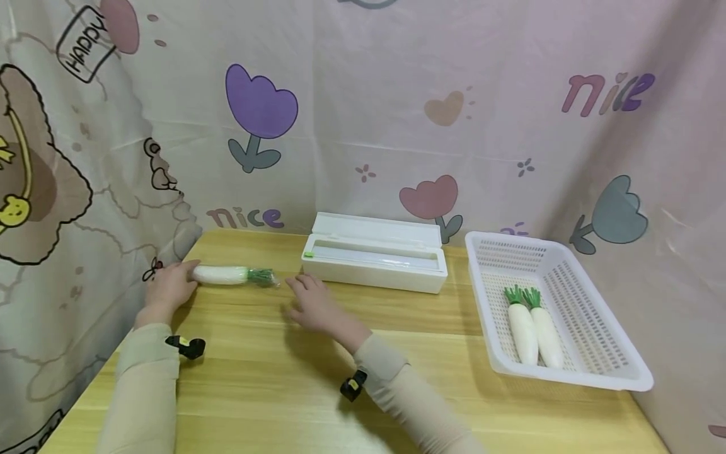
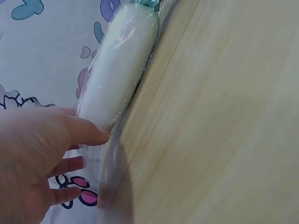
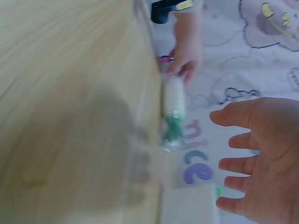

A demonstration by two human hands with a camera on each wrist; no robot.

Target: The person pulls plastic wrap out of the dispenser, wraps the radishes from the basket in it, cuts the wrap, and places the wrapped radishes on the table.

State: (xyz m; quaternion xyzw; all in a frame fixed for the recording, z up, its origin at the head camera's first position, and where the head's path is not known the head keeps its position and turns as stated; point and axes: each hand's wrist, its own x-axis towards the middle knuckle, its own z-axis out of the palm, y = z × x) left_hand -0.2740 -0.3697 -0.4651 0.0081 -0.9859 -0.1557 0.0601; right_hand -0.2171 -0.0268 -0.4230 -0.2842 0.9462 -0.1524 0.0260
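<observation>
A white radish [image 1: 221, 275] with green leaf stubs, wrapped in clear plastic film, lies on the left part of the table. My left hand [image 1: 169, 290] pinches its blunt root end between thumb and forefinger, the other fingers spread in the left wrist view. Loose film [image 2: 93, 154] hangs below that end. Just past the leafy end, my right hand [image 1: 315, 304] hovers with fingers apart and nothing in them; its palm [image 3: 275, 163] shows in the right wrist view.
Behind my right hand stands a white cling film box [image 1: 374, 277], its lid raised and a roll inside. On the right, a white plastic basket [image 1: 573, 378] holds two unwrapped radishes [image 1: 535, 334]. A printed cloth [image 1: 363, 113] hangs along the wooden table's [image 1: 255, 391] back and sides.
</observation>
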